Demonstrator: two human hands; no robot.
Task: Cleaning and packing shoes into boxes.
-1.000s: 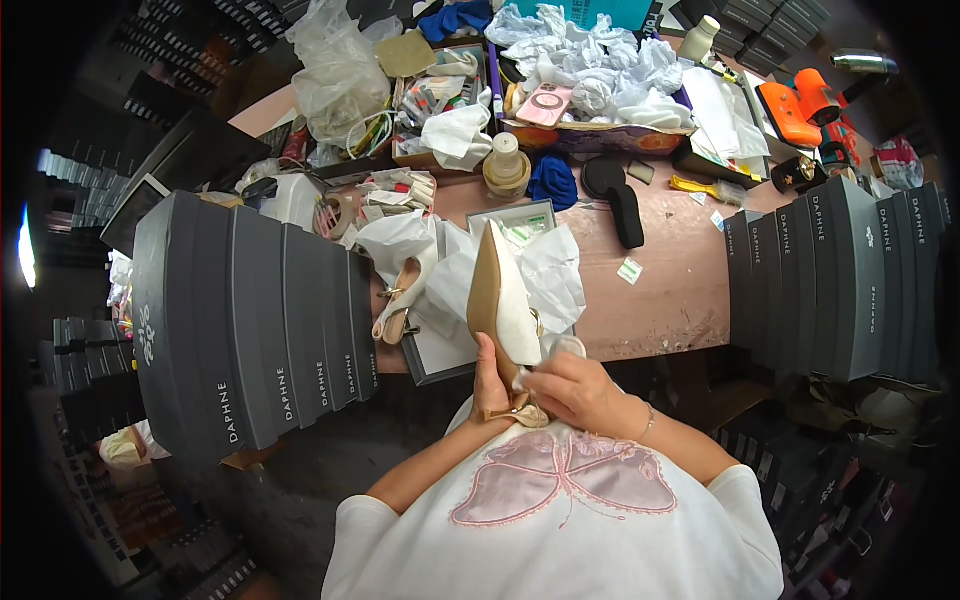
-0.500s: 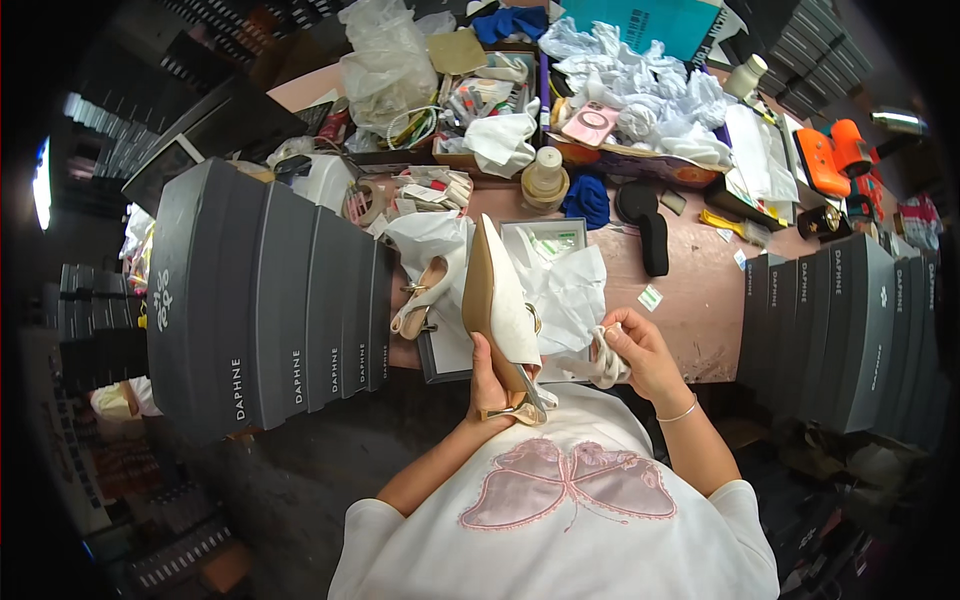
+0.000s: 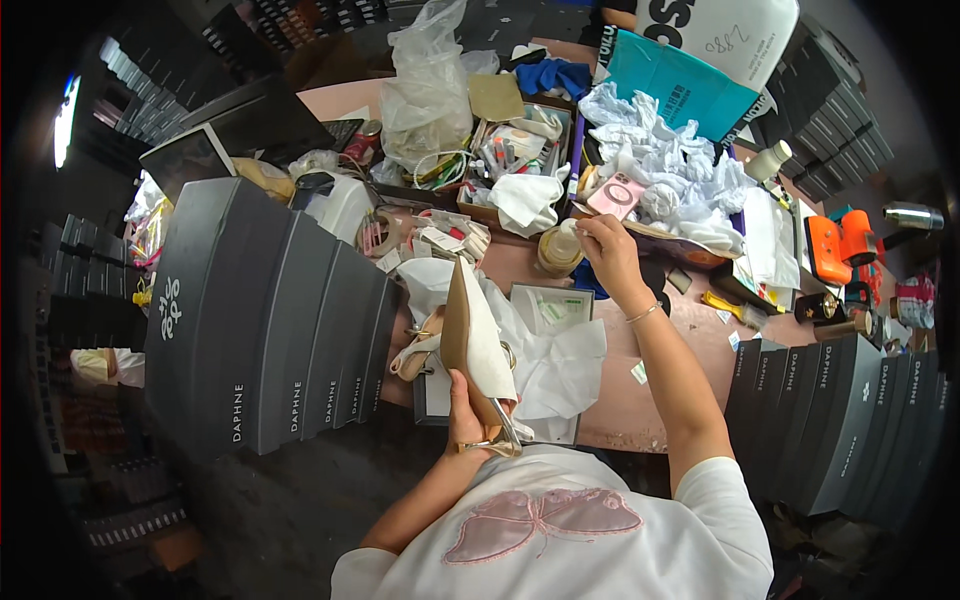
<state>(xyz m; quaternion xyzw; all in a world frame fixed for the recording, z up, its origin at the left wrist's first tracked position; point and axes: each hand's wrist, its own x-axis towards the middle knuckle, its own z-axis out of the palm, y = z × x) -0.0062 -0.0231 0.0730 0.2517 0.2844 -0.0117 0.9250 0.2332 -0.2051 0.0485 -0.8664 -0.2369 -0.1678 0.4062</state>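
Item: cream pointed-toe heeled shoe (image 3: 478, 335), held upright over the near edge of the desk (image 3: 640, 400), toe up, sole toward the stacked grey shoe boxes (image 3: 270, 320) at my left. My left hand (image 3: 468, 415) is clenched around its heel end. Under it: white tissue paper (image 3: 560, 365) in an open box, a second shoe (image 3: 420, 355) just beside. My right hand (image 3: 602, 245) reaches to mid-desk, fingers pinching the top of a tan tape roll (image 3: 558, 252); the grip itself is partly hidden.
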